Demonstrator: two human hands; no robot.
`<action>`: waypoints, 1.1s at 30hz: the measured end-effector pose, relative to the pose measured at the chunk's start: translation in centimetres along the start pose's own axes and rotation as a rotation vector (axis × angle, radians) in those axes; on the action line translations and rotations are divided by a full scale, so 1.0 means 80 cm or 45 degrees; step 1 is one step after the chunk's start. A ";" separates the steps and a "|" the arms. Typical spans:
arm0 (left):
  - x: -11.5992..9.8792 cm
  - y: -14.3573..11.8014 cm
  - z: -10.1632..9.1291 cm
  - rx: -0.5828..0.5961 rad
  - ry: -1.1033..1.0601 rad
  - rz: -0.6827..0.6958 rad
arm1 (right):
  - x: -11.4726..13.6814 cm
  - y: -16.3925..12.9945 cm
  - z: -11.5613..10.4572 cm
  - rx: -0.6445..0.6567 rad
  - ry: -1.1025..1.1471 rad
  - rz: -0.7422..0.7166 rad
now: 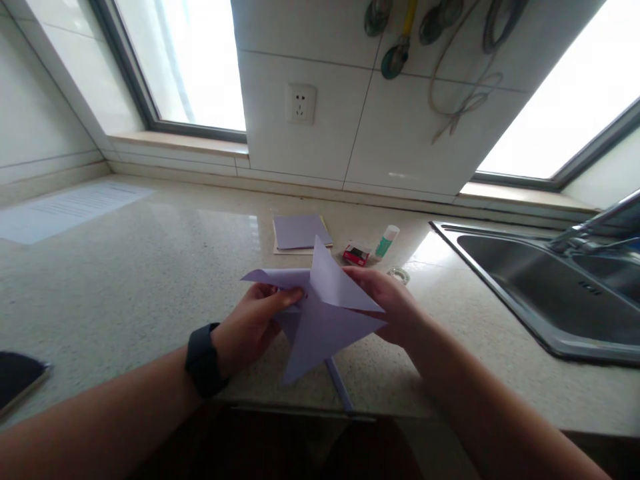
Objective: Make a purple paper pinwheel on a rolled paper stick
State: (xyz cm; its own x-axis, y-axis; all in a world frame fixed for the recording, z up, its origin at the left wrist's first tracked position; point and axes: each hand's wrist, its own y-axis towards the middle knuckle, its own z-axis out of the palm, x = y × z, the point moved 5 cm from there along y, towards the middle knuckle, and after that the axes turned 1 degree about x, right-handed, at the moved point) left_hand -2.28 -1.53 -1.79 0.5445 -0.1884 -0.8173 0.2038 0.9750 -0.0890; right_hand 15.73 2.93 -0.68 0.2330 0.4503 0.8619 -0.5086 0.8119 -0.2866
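A light purple paper pinwheel [327, 327] is held up over the counter's front edge, its pointed blades spreading outward. My left hand [260, 313], with a black watch on the wrist, pinches it near the centre, thumb in front and fingers behind the paper. On the other side my right hand [387, 300] closes on the right blades, with most of its fingers hidden behind them. Below the paper a thin purple stick [340, 387] slants down to the counter edge; whether it is joined to the pinwheel is hidden.
Behind my hands lie a stack of purple paper [300, 232], a small red and black box [356, 253], a glue stick [387, 241] and a tape roll [399, 274]. A sink [500, 300] is at right. Printed sheets [75, 210] and a dark object [20, 379] lie left.
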 end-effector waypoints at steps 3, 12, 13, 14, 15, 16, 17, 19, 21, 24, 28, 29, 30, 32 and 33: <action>0.000 0.000 0.001 -0.027 0.048 0.013 | -0.004 -0.002 0.006 0.077 -0.046 -0.057; 0.002 0.001 0.002 -0.039 0.274 0.030 | -0.010 -0.007 0.015 0.297 -0.160 -0.047; 0.002 0.000 0.002 -0.033 0.289 0.034 | -0.010 -0.007 0.016 0.301 -0.195 -0.051; 0.002 0.000 0.003 -0.027 0.299 0.037 | -0.010 -0.007 0.016 0.297 -0.230 -0.057; 0.002 -0.001 0.003 -0.024 0.302 0.040 | -0.010 -0.006 0.016 0.284 -0.264 -0.064; 0.002 -0.001 0.004 -0.026 0.298 0.041 | -0.011 -0.005 0.015 0.264 -0.296 -0.070; 0.003 -0.001 0.005 -0.028 0.289 0.037 | -0.012 -0.004 0.014 0.239 -0.327 -0.075; 0.003 -0.001 0.006 -0.032 0.266 0.021 | -0.014 -0.001 0.011 0.180 -0.380 -0.087; 0.004 -0.001 0.008 -0.026 0.239 0.017 | -0.016 0.001 0.009 0.130 -0.406 -0.112; 0.002 -0.001 0.010 -0.011 0.203 0.025 | -0.015 0.002 0.007 0.068 -0.392 -0.162; 0.000 -0.002 0.014 0.059 0.245 0.008 | -0.015 0.003 0.008 0.036 -0.379 -0.182; -0.001 -0.002 0.015 0.074 0.270 0.014 | -0.015 0.003 0.008 0.041 -0.383 -0.185; -0.002 -0.003 0.015 0.081 0.293 0.023 | -0.015 0.004 0.008 0.048 -0.387 -0.192; -0.003 -0.002 0.014 0.068 0.327 0.035 | -0.016 0.005 0.009 0.061 -0.376 -0.205; -0.003 -0.002 0.013 0.052 0.338 0.038 | -0.016 0.005 0.009 0.066 -0.363 -0.209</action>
State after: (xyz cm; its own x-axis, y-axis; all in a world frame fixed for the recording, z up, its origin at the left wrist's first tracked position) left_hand -1.58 -1.76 -0.99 0.3195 -0.1168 -0.9404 0.2266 0.9730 -0.0438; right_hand 14.64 2.42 -1.59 0.0780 0.1868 0.9793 -0.5269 0.8416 -0.1186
